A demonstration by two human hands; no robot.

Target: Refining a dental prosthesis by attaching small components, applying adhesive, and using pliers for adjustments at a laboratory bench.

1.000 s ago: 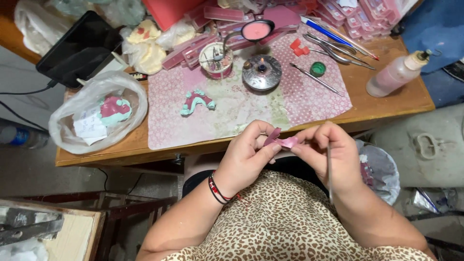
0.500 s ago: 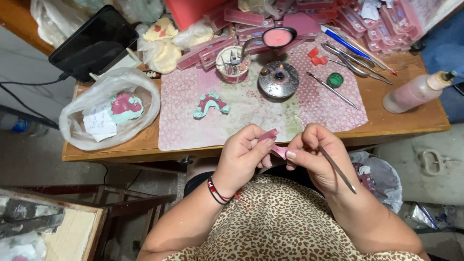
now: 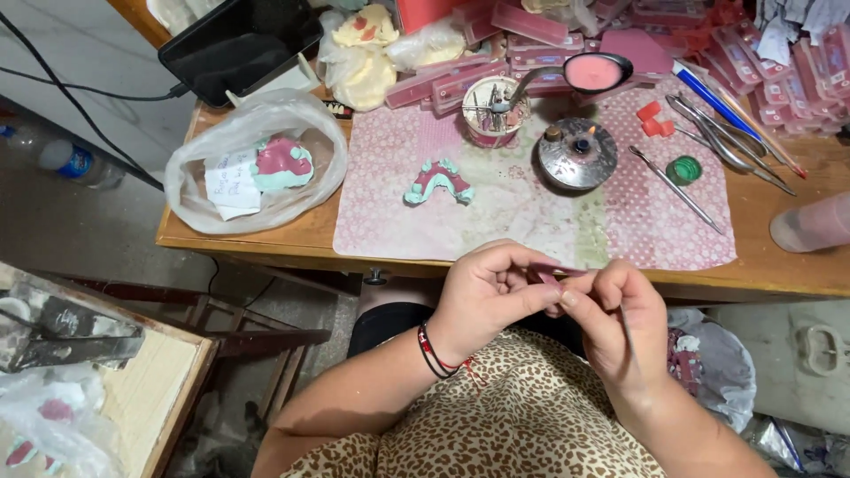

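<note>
My left hand [image 3: 489, 296] and my right hand [image 3: 620, 326] meet over my lap, just in front of the wooden table's edge [image 3: 266, 239]. Together their fingertips pinch a small pink piece [image 3: 553, 273]. A thin metal tool [image 3: 627, 335] also runs down through my right hand. On the pink patterned mat [image 3: 531, 212] lies a green and pink dental cast [image 3: 437, 181], beyond my hands. A small burner [image 3: 578, 152] stands to its right.
A clear plastic bag [image 3: 257, 159] holding another cast lies at the table's left. A cup of tools [image 3: 494, 111], a pink-filled spoon [image 3: 591, 73], metal instruments [image 3: 677, 188], pink boxes and a dark tablet [image 3: 235, 40] crowd the back. A bottle [image 3: 810, 223] lies at right.
My head has tilted, so the table sits higher and closer in view. Both hands stay together on the pink piece, shifted slightly right.
</note>
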